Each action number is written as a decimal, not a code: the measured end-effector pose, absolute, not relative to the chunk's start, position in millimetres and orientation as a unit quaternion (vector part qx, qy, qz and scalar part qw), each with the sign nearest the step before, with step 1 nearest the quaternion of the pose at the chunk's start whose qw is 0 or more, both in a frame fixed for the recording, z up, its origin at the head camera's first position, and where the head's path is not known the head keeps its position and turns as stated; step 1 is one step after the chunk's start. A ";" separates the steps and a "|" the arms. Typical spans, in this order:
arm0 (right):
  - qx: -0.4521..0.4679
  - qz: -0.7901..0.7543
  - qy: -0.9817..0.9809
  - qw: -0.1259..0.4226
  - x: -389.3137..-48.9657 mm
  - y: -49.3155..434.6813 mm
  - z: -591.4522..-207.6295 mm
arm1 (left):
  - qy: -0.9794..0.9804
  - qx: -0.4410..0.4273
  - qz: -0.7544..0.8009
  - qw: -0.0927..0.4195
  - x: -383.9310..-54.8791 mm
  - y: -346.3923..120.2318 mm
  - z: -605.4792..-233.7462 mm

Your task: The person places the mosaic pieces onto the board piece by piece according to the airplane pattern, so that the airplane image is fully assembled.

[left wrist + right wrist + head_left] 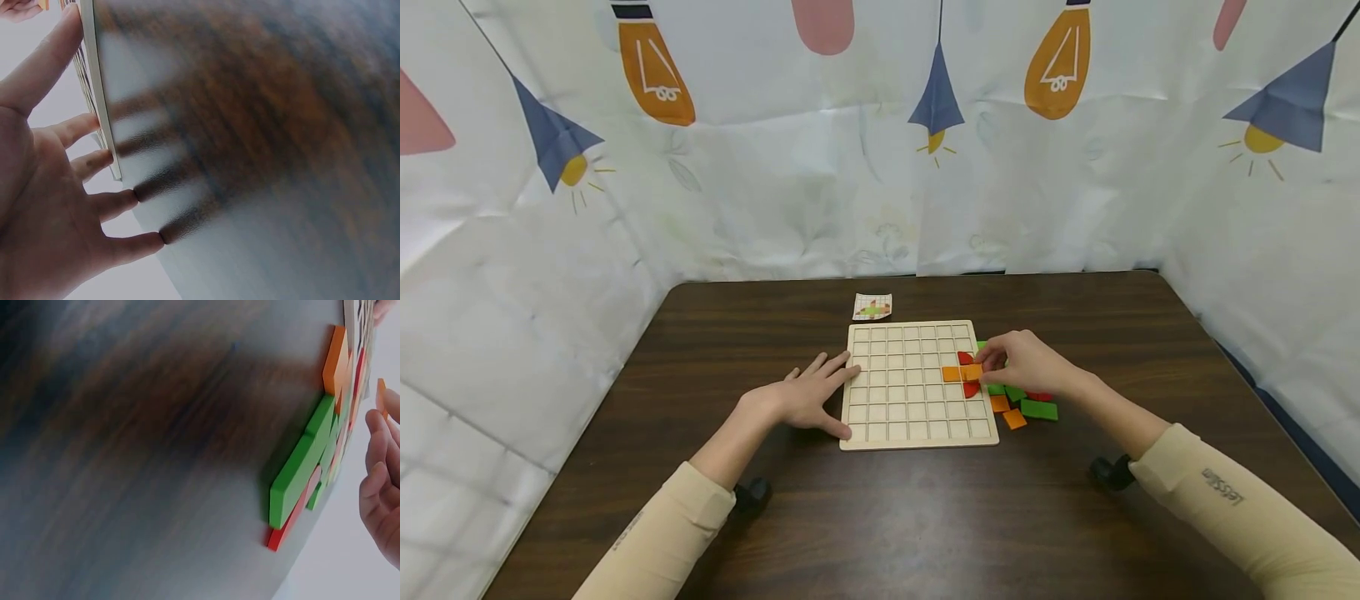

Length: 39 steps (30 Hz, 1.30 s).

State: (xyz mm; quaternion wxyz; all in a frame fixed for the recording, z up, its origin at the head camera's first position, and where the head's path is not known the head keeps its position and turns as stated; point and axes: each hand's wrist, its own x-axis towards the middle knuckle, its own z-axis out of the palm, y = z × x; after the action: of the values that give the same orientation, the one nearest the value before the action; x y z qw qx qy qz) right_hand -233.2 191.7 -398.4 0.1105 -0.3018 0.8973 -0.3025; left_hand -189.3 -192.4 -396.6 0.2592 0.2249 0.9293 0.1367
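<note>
A pale wooden grid board lies on the dark table. My left hand rests at its left edge with fingers spread, the index finger and thumb touching the board. My right hand pinches an orange square tile over the board's right side. Beneath and beside that tile, an orange tile and red rounded pieces lie on the grid. In the left wrist view, the left fingers reach straight to the board's side and the tabletop.
Right of the board lie loose green pieces, orange squares and a partly covered red piece. A small card with a coloured pattern lies behind the board. A patterned curtain hangs past the table's far edge.
</note>
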 end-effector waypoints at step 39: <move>-0.354 -0.291 0.877 0.145 -227.8 160.8 -408.7 | 0.928 0.227 0.146 0.258 -187.4 -192.2 -394.4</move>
State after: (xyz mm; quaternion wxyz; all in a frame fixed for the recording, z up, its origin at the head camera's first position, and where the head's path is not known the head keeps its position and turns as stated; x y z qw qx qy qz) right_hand -227.8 160.8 -408.7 0.1446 -0.3538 0.8771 -0.2908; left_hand -187.4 -192.2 -394.4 0.2582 0.2272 0.9276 0.1456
